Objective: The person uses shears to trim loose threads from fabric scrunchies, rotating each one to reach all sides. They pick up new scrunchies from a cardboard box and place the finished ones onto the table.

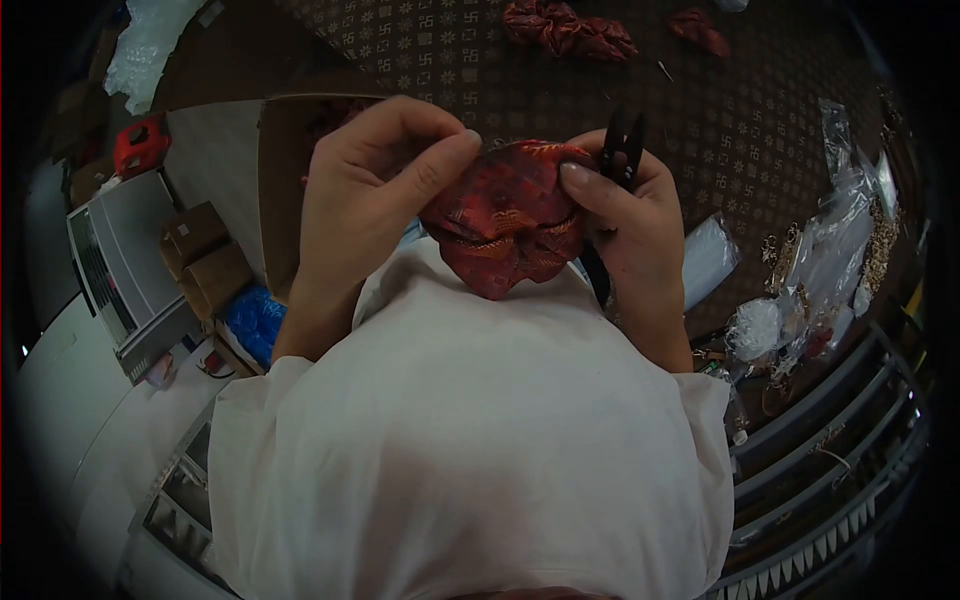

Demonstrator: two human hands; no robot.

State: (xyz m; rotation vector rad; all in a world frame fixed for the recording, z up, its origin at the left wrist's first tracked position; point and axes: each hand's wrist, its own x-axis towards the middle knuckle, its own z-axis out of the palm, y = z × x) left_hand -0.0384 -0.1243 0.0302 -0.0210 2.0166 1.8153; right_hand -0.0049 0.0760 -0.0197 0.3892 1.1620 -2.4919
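Observation:
A red patterned cloth piece, gathered across its middle (510, 215), hangs between my two hands in front of my chest. My left hand (375, 185) is at its upper left, thumb and forefinger pinched together at the cloth's top edge; what lies between the fingertips is too small to make out. On the right, my right hand (630, 205) grips the cloth's upper right corner with the thumb on top. Black scissors or snips (622, 150) stick up from the same hand, their handle partly hidden by the fingers.
More red cloth bundles (570, 32) lie on the patterned surface (430, 50) at the back. Clear plastic bags (820, 250) and chains are at right. A cardboard box (280, 190), small brown boxes (205, 255), a blue bag (257, 322) and a red object (141, 147) stand left.

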